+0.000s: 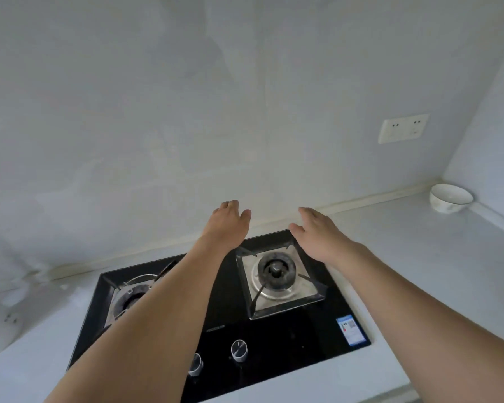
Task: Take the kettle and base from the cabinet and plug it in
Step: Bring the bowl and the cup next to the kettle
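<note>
My left hand (229, 222) and my right hand (317, 232) are both stretched forward over the back of a black gas hob (274, 335), palms down, fingers loosely apart, holding nothing. A white double wall socket (403, 128) sits on the wall at the right, above the counter. No kettle, base or cabinet shows in the head view.
The hob has two burners (275, 270) and two knobs (239, 350) at its front. A white bowl (450, 197) stands in the back right corner of the pale counter (419, 271). A white blurred object (3, 321) lies at the left edge.
</note>
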`<action>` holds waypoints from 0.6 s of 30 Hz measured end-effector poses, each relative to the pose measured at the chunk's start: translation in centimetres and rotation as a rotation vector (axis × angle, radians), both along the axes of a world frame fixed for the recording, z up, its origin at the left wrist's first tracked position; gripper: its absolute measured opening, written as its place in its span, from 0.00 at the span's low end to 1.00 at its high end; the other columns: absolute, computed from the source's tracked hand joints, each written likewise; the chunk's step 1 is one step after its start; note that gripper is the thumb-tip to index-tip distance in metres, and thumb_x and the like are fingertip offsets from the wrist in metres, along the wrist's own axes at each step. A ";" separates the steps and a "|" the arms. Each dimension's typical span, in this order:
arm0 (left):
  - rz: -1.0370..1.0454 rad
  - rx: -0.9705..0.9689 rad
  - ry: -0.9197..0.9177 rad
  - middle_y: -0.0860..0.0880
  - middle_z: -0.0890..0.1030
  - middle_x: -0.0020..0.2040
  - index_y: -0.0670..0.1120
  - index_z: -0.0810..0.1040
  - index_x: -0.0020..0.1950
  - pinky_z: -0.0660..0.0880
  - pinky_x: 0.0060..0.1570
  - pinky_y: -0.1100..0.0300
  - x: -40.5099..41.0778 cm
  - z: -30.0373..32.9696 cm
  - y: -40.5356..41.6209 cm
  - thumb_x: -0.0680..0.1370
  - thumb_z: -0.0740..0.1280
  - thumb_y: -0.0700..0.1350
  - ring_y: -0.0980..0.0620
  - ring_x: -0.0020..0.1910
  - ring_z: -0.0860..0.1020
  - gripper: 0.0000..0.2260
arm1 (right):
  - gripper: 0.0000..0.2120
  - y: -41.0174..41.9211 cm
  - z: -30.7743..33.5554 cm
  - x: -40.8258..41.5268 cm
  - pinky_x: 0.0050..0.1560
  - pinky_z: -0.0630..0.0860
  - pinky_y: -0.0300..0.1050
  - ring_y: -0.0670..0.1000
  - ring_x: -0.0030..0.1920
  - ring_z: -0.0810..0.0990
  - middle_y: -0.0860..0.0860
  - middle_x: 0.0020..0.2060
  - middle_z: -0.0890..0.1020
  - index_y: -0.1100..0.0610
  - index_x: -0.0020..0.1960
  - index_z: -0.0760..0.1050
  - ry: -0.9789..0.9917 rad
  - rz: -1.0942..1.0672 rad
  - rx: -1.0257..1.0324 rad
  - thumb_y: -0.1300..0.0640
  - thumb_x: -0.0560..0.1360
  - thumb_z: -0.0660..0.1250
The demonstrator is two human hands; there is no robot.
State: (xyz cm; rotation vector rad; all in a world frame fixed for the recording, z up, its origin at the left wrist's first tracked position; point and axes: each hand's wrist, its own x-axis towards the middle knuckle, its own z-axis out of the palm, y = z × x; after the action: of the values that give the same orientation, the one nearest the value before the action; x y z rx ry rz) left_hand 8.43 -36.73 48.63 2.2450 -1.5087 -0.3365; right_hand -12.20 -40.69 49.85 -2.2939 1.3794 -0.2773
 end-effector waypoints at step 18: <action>-0.212 0.018 0.050 0.45 0.64 0.76 0.44 0.61 0.76 0.62 0.68 0.49 -24.2 1.2 -17.8 0.82 0.51 0.54 0.45 0.74 0.63 0.25 | 0.27 -14.4 -0.5 -23.6 0.73 0.53 0.51 0.58 0.74 0.59 0.57 0.75 0.62 0.62 0.76 0.56 -0.012 -0.236 -0.007 0.49 0.82 0.52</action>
State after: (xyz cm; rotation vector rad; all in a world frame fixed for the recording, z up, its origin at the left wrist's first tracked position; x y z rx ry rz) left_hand -15.78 -54.51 49.81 2.0773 -1.7271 -0.4662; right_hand -35.79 -55.11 49.37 -2.1310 1.6472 -0.3694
